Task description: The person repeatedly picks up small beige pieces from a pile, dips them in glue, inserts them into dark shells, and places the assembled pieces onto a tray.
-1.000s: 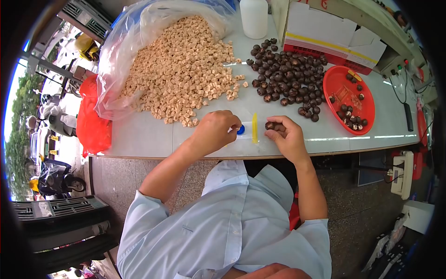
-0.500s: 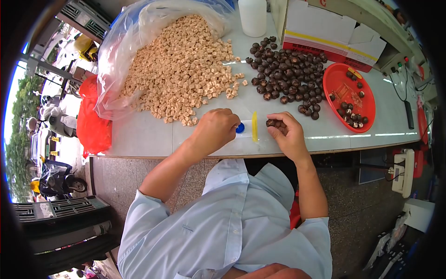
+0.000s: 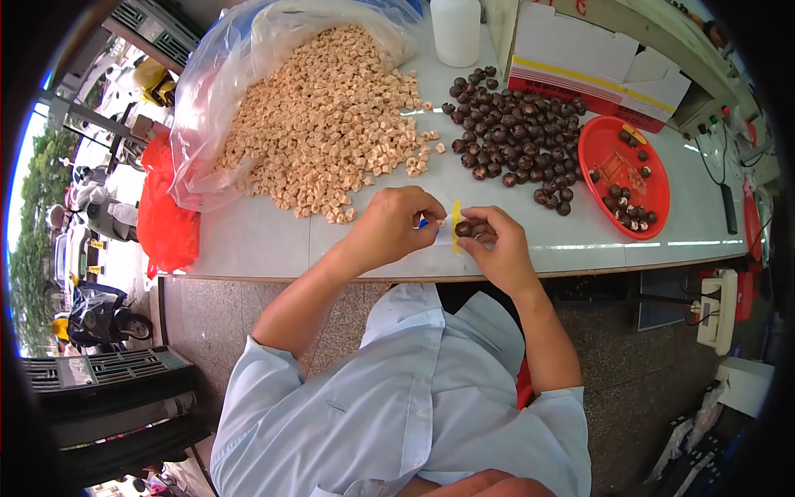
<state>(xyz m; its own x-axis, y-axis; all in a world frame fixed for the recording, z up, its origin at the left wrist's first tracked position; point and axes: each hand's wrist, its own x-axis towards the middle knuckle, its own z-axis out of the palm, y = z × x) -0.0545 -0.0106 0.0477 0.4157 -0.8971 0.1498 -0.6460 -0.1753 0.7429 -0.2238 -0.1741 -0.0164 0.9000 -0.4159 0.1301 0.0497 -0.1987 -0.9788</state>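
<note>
My left hand (image 3: 402, 222) is closed in a pinch, with a small pale piece (image 3: 440, 222) showing at its fingertips. Between thumb and fingers, my right hand (image 3: 498, 247) grips a round dark brown nut (image 3: 464, 229). The two hands face each other, close together over the table's front part. Between them stands an upright-looking yellow strip (image 3: 456, 207), partly covered by the right fingers. A blue round item (image 3: 423, 224) shows partly behind my left fingers. Beyond the hands lie a pile of small tan cubes (image 3: 323, 124) and a heap of dark nuts (image 3: 522, 128).
A clear plastic bag (image 3: 195, 157) surrounds the cubes' left side, beside a red bag (image 3: 166, 215). On the right, a red plate (image 3: 609, 157) carries several nuts. Behind are a white bottle (image 3: 455, 33) and a carton (image 3: 571, 50). The table edge (image 3: 580, 272) runs near my body.
My right hand has moved left with the nut, up to the yellow strip. My left hand has shifted slightly right, and a pale piece now shows at its fingertips.
</note>
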